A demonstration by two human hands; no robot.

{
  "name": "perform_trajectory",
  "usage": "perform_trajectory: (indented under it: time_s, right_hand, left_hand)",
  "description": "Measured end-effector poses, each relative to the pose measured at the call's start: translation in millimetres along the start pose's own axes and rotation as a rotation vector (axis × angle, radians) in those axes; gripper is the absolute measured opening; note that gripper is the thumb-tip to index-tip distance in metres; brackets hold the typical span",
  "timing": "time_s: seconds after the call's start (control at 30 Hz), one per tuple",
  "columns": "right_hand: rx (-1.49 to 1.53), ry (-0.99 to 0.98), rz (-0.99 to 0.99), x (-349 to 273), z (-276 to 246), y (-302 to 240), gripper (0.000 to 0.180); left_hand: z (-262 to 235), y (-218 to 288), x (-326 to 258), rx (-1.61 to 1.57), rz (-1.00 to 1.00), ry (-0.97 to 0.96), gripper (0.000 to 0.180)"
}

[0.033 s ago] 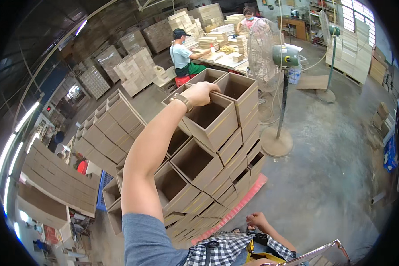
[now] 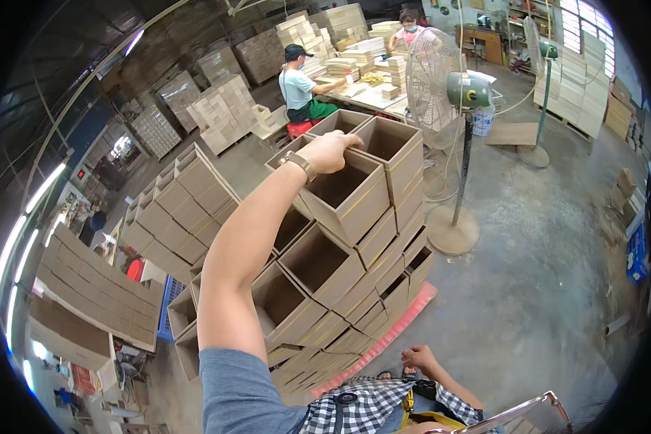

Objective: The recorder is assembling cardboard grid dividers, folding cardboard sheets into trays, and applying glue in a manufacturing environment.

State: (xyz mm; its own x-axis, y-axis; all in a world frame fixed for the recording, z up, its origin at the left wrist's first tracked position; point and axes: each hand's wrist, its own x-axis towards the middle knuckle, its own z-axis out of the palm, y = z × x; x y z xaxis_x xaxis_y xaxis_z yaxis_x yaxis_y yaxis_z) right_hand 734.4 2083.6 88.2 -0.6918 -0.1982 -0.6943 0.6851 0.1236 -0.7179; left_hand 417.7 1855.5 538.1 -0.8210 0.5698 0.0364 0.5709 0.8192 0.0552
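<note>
My left hand (image 2: 327, 152), with a watch on the wrist, reaches out to the top of a tall stack of brown open-topped boxes. Its fingers are hooked over the rim of one rectangular box (image 2: 349, 206), which sits upright on the top layer. Another open box (image 2: 392, 145) stands right behind it. Lower in the stack, a further box (image 2: 315, 264) shows its hollow inside. Down by my checked apron (image 2: 354, 405), my right hand (image 2: 418, 358) hangs with loosely bent fingers and nothing visible in it, apart from the stack.
A pink-edged base (image 2: 383, 354) lies under the stack. Beyond it stands a floor fan (image 2: 459, 145) on a round foot. More stacked boxes (image 2: 173, 210) rise at left. Two people work at a table (image 2: 376, 101) covered with wooden pieces. Bare concrete floor (image 2: 521, 289) stretches at right.
</note>
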Motion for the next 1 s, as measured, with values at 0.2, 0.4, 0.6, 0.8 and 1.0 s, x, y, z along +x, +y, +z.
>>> perform_trajectory:
  time_s: [0.2,0.4,0.6,0.8,1.0]
  right_hand:
    - [-0.033,-0.099,-0.031,22,1,6,0.025]
    - [-0.14,-0.155,0.011,37,8,0,0.02]
    - [-0.438,-0.378,0.113,54,49,32,0.024]
    - [-0.939,-0.886,-0.159,38,169,34,0.019]
    - [-1.092,-1.052,0.11,-14,395,122,0.019]
  left_hand:
    - [0,0,-33,0.047,-0.045,0.314,0.07]
    - [-22,61,-127,-0.196,0.054,0.61,0.04]
    - [36,130,-340,-0.34,0.151,0.336,0.04]
    - [141,175,-536,-0.514,-0.486,0.56,0.028]
    - [265,222,-747,-0.874,-1.496,1.036,0.018]
